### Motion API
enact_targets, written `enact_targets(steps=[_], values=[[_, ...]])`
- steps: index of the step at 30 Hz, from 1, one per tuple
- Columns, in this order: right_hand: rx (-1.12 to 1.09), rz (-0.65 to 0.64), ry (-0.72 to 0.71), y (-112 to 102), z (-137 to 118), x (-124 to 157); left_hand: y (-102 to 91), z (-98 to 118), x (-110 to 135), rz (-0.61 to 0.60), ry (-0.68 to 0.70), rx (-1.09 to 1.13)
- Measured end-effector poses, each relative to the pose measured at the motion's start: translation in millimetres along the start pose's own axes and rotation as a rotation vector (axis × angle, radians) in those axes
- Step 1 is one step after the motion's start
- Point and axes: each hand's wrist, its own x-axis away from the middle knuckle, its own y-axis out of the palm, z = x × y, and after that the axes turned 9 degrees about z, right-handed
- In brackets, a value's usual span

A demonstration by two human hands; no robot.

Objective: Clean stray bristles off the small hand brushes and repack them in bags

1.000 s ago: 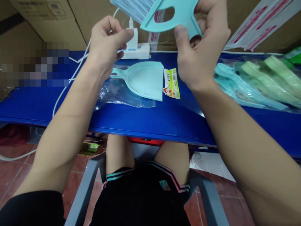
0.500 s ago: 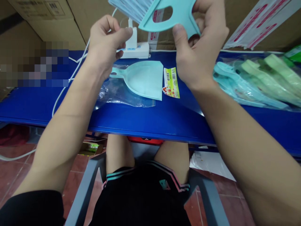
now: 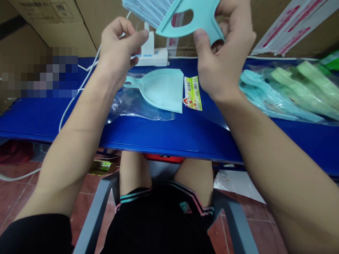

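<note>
My right hand (image 3: 227, 53) grips the handle of a light-blue hand brush (image 3: 182, 21), raised above the table at the top of the view. Its pale bristles (image 3: 148, 12) point left, and part of the brush is cut off by the frame. Left of the bristles, my left hand (image 3: 119, 46) hangs with its fingers curled, thumb towards the index finger; I cannot make out anything between them. Below both hands a matching dustpan (image 3: 161, 90) lies on the blue table (image 3: 164, 135), its handle to the left. A yellow-green label card (image 3: 193, 93) lies beside its straight edge.
A clear plastic bag (image 3: 143, 111) lies partly under the dustpan. Bagged blue and green brush sets (image 3: 288, 91) rest at the right. Behind stand a white power strip (image 3: 153, 57) with a plugged-in charger and cardboard boxes (image 3: 53, 21). A white cable (image 3: 70, 104) crosses the table's left side.
Both hands stay almost in place. The brush has shifted very slightly, with its bristles now sharper in view.
</note>
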Motion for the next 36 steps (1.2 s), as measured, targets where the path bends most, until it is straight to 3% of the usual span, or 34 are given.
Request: enact_targets(steps=[15,21,31,36], values=[[-0.085,0.003,-0.016,1.1,-0.2,-0.3,-3.0,1.1,2.6,-0.095,0.001,0.117],[-0.088,0.047,-0.073,3.9,4.9,1.3,-1.6,2.1,3.1,-0.073,-0.013,0.104],[-0.018,-0.016,-0.009,-1.4,3.0,-1.7,-0.8,6.2,2.4,-0.040,-0.036,0.098],[-0.031,0.013,-0.023,0.6,4.9,-0.4,-1.0,7.8,3.6,-0.043,-0.040,0.114]])
